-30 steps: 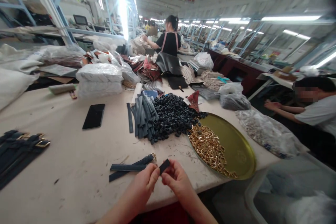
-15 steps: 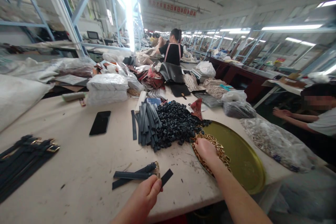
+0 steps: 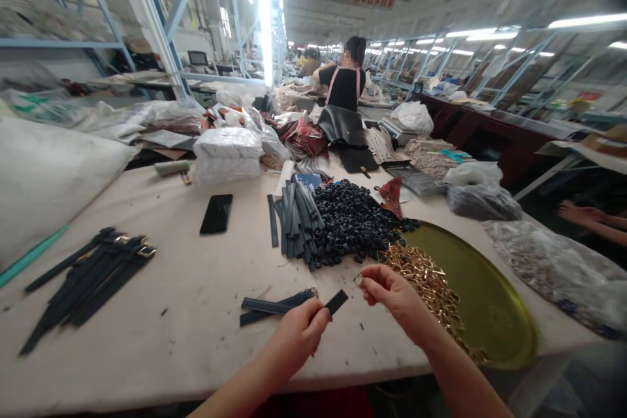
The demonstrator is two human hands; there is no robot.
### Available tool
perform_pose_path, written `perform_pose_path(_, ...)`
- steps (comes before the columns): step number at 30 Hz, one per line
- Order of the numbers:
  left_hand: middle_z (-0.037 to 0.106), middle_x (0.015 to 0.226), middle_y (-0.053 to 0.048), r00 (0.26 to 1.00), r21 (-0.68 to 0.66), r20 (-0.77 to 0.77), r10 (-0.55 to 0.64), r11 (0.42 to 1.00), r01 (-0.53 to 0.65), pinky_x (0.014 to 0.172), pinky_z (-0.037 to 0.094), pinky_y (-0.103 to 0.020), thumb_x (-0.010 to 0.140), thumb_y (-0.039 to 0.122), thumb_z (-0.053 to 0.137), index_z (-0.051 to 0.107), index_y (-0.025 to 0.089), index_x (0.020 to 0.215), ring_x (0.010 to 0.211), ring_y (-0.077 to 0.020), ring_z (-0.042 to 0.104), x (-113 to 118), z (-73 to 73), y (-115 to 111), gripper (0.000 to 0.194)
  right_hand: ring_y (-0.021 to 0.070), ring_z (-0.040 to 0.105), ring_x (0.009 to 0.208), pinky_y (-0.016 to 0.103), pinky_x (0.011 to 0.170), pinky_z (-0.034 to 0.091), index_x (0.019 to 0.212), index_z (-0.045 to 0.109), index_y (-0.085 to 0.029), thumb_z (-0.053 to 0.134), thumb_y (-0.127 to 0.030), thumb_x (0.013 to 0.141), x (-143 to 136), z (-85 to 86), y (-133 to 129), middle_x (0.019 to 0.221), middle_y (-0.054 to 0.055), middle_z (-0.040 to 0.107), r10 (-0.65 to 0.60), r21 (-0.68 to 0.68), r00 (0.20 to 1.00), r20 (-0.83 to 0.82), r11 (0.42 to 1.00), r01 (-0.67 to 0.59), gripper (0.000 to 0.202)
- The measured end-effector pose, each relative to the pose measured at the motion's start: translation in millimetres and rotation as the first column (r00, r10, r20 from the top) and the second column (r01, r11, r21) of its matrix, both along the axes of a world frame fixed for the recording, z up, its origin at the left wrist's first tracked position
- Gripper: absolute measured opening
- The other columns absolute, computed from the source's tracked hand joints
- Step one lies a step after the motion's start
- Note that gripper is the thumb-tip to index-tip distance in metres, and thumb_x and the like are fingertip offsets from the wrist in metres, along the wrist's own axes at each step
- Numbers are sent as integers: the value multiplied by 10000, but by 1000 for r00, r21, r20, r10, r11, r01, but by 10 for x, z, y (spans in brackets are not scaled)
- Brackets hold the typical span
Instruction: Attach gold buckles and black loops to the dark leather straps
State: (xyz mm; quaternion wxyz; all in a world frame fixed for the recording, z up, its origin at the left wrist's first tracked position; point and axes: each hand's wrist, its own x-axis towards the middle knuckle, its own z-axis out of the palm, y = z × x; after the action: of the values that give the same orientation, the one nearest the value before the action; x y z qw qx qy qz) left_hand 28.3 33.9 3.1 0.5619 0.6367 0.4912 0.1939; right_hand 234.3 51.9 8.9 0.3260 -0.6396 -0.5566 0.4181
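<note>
My left hand (image 3: 306, 328) is closed on a short dark leather strap (image 3: 337, 302), whose end sticks out to the right past my thumb. Pinched in my right hand (image 3: 392, 294) is a small gold buckle (image 3: 359, 279), held just off the strap's end. To the right lies a round gold tray (image 3: 504, 313) with a heap of gold buckles (image 3: 426, 281) on its left part. Beyond my hands are a pile of small black leather loops (image 3: 353, 219) and a stack of cut dark strips (image 3: 296, 219). Dark straps (image 3: 267, 305) lie behind my left hand, a gold piece at their end.
Finished-looking straps with gold buckles (image 3: 93, 274) lie at the left. A black phone (image 3: 216, 213) rests mid-table. Wrapped white packs (image 3: 228, 153) and a clear bag (image 3: 548, 268) edge the table. Another person's hands (image 3: 582, 214) show at far right; a person (image 3: 345, 81) stands beyond.
My right hand has lifted out of the buckle heap and moved left toward the strap, with a buckle in its fingertips. My left hand still grips the strap. The view has turned left.
</note>
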Motion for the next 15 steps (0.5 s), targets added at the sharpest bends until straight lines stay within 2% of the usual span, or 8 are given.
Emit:
perform_pose_path(1, 383, 500, 62, 1000, 9, 2, 2, 1000, -2, 466, 285, -198, 817, 378, 328, 429, 185, 675, 472, -95, 382, -1, -1, 5, 259, 112, 550, 574, 245, 557, 439, 883, 542, -182, 537, -415, 735, -129, -12, -74, 689, -12, 599, -14, -43, 978, -208, 999, 5, 276)
perform_pose_path(3, 393, 508, 59, 1000, 27, -12, 0, 1000, 1, 478, 280, -200, 821, 370, 332, 441, 181, 664, 487, -94, 389, -26, -9, 1, 269, 90, 514, 533, 236, 546, 428, 867, 569, -184, 628, -418, 672, -345, -55, -192, 632, -33, 571, -96, -147, 840, -534, 989, 20, 309)
perform_pose_path(5, 404, 516, 55, 999, 55, -45, -4, 998, 6, 488, 271, -203, 827, 359, 335, 453, 179, 655, 504, -94, 395, -80, -14, -22, 276, 79, 501, 524, 227, 549, 423, 861, 594, -186, 665, -408, 647, -484, -115, -268, 602, -41, 560, -176, -234, 735, -655, 972, 25, 317)
perform_pose_path(7, 411, 523, 52, 997, 81, -81, -5, 997, 11, 489, 263, -206, 834, 354, 335, 467, 178, 660, 512, -96, 397, -142, -7, -52, 280, 86, 510, 543, 237, 567, 426, 883, 610, -182, 654, -416, 664, -557, -175, -313, 609, -29, 571, -206, -269, 687, -697, 963, 16, 324)
perform_pose_path(10, 470, 580, 37, 995, 121, -97, -15, 992, 27, 517, 282, -209, 834, 359, 358, 502, 176, 694, 557, -104, 427, -190, 24, -95, 271, 101, 513, 562, 253, 585, 422, 888, 624, -165, 662, -390, 669, -630, -242, -364, 632, -13, 589, -171, -213, 723, -669, 976, 34, 317)
perform_pose_path(12, 534, 671, 20, 999, 114, -42, -10, 993, 15, 565, 318, -208, 818, 370, 407, 517, 174, 772, 621, -112, 465, -180, 41, -120, 229, 99, 496, 556, 247, 571, 409, 861, 626, -159, 681, -361, 656, -702, -272, -411, 635, -17, 585, -161, -174, 754, -637, 983, 63, 293)
perform_pose_path(15, 552, 701, 15, 994, 6, 100, 35, 999, -36, 568, 347, -200, 803, 387, 444, 470, 167, 818, 615, -101, 472, -140, 37, -152, 222, 86, 455, 523, 225, 518, 381, 782, 615, -155, 665, -368, 669, -837, -306, -511, 600, -30, 553, -166, -160, 754, -635, 984, 81, 246)
